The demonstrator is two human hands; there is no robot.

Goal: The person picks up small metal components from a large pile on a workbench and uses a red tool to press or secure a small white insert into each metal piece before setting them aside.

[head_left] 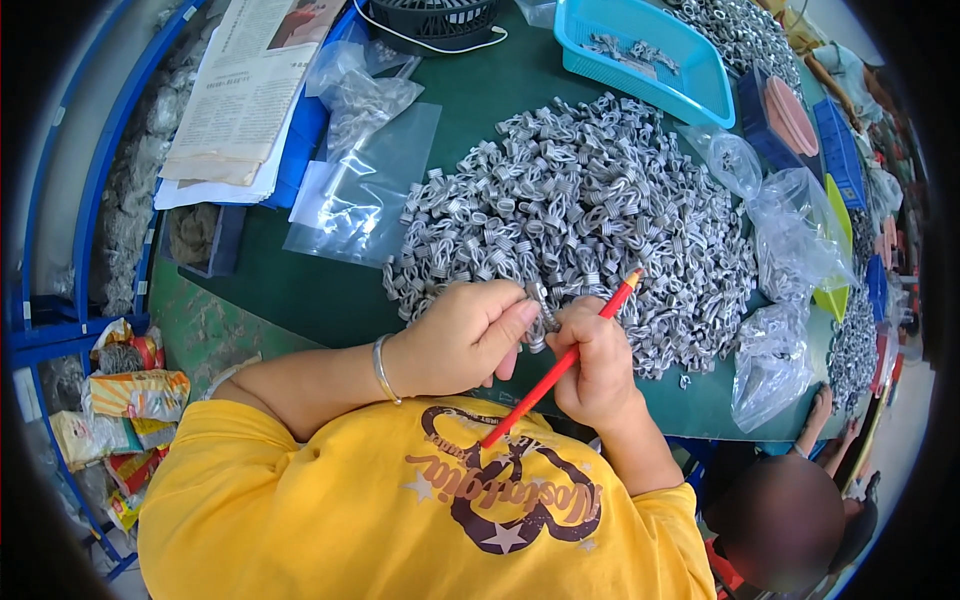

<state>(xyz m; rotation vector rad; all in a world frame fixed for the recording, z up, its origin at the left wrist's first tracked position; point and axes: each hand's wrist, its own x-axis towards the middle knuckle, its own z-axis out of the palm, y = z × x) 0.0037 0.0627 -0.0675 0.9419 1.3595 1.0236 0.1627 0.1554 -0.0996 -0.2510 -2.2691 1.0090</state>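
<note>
The left hand [468, 338] appeared to pinch a small grey looped piece [538, 294] between thumb and forefinger, narrowly, at the near edge of a heap of similar looped pieces [590, 210] that spread beyond and to the right of the grip. The right hand [597, 365] was closed round a red pencil [538, 398], its sharpened end pointing up and away over the heap; whether those fingertips also touched the small piece could not be told. With so slight a hold, the piece could have slipped and been lost among its lookalikes (they were nearly all one grey). The pencil, slanting across the fist, risked snagging a loop if the wrist turned, or marking the yellow shirt [330, 490] just behind the grip. A careless right forearm could have dragged the clear plastic bag [770, 365] to its right, scattering pieces.
</note>
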